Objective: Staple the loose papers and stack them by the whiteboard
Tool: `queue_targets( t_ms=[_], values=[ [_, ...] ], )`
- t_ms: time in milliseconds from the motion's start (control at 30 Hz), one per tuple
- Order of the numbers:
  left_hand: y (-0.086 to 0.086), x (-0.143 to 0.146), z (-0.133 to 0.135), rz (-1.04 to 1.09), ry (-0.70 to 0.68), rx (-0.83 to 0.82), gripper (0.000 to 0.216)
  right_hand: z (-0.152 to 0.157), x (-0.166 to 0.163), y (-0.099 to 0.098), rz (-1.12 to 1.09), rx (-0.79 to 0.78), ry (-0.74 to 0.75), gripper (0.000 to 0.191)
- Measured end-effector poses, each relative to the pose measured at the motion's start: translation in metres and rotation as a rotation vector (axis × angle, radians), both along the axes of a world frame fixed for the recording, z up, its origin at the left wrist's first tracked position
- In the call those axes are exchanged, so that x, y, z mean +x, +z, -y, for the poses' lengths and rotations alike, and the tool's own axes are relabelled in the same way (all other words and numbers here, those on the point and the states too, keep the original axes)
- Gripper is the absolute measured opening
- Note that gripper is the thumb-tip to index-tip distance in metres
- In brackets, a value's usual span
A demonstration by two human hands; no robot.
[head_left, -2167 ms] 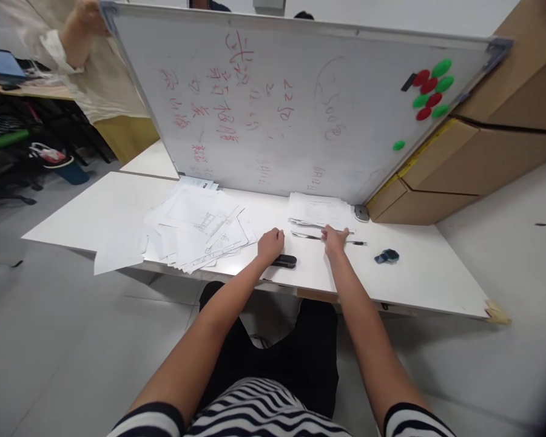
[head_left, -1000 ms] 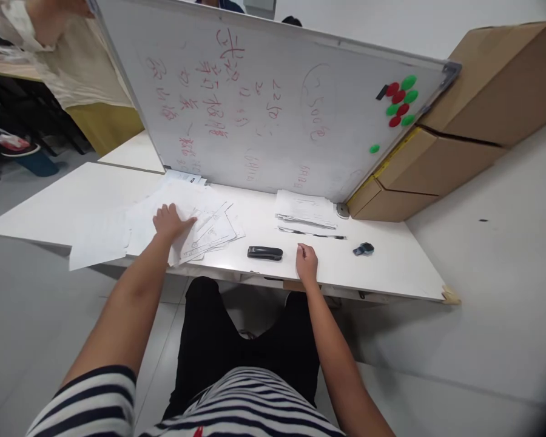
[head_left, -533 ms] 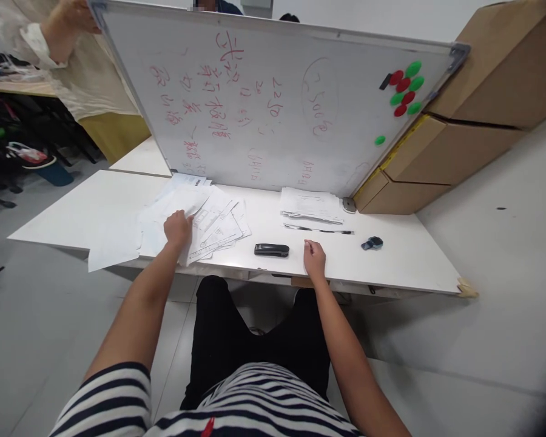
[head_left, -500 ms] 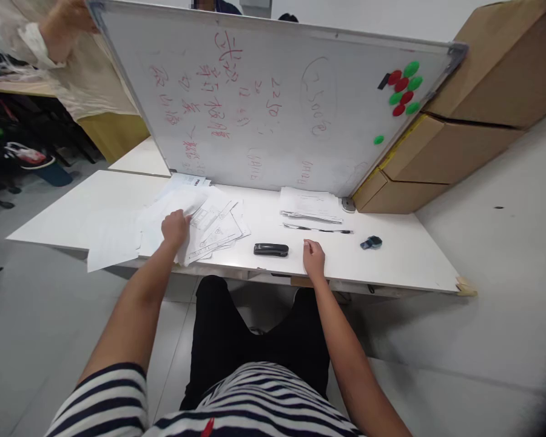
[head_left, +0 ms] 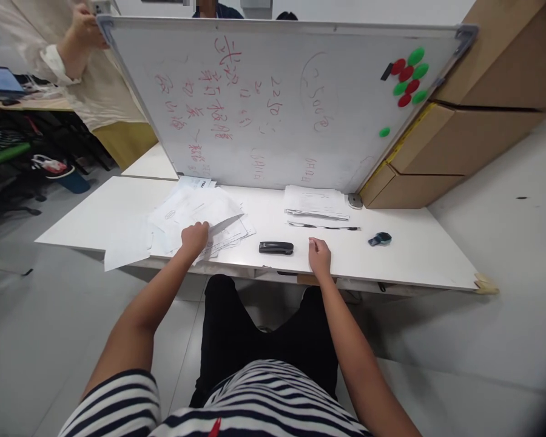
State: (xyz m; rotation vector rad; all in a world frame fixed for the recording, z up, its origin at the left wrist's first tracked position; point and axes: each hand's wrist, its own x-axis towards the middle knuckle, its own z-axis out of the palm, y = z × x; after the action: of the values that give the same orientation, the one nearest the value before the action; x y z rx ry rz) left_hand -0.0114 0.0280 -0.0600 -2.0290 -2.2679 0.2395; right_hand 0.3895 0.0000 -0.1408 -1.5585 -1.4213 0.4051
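One sheet [head_left: 213, 207] is pinched in the left hand [head_left: 195, 238], right hand [head_left: 320, 257] loosely closed, empty.

Reaches two-handed from near to far, bare-armed below short sleeves [head_left: 127, 394]. Holds left arm [head_left: 161, 291] clearly bent on the left, angled rightward toward the far side, with left hand [head_left: 195, 241] palm-down and gathered in a pinch. Extends right arm [head_left: 355, 338] almost straight from the near right, angled leftward, with right hand [head_left: 320, 257] loosely curled, well apart from the left one and slightly nearer.
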Motion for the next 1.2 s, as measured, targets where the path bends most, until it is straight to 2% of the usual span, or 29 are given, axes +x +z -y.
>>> queue_targets(
  t_ms=[167,267,433,700,967,1067,1200],
  values=[
    [-0.004,-0.003,-0.002,-0.009,-0.006,0.063,0.030,0.000,0.000,0.001,-0.014,-0.022,-0.003,0.038],
    [-0.005,-0.003,0.001,0.029,-0.034,0.086,0.041,-0.001,0.001,0.001,-0.015,-0.030,-0.008,0.039],
    [-0.004,-0.003,-0.004,0.115,0.021,0.015,0.056,0.000,0.001,0.001,-0.018,-0.025,0.009,0.039],
    [-0.001,0.001,-0.016,0.073,0.026,-0.045,0.049,0.001,0.001,0.001,-0.035,-0.040,0.007,0.040],
    [0.009,0.003,-0.028,0.065,-0.004,-0.136,0.072,0.003,0.000,0.001,-0.022,-0.007,0.007,0.039],
    [0.009,0.009,-0.031,0.054,-0.009,-0.166,0.070,0.003,0.000,0.002,-0.027,0.000,0.012,0.039],
    [0.006,0.019,-0.031,0.020,-0.047,-0.165,0.055,0.002,0.000,0.001,-0.042,0.020,0.010,0.038]
  ],
)
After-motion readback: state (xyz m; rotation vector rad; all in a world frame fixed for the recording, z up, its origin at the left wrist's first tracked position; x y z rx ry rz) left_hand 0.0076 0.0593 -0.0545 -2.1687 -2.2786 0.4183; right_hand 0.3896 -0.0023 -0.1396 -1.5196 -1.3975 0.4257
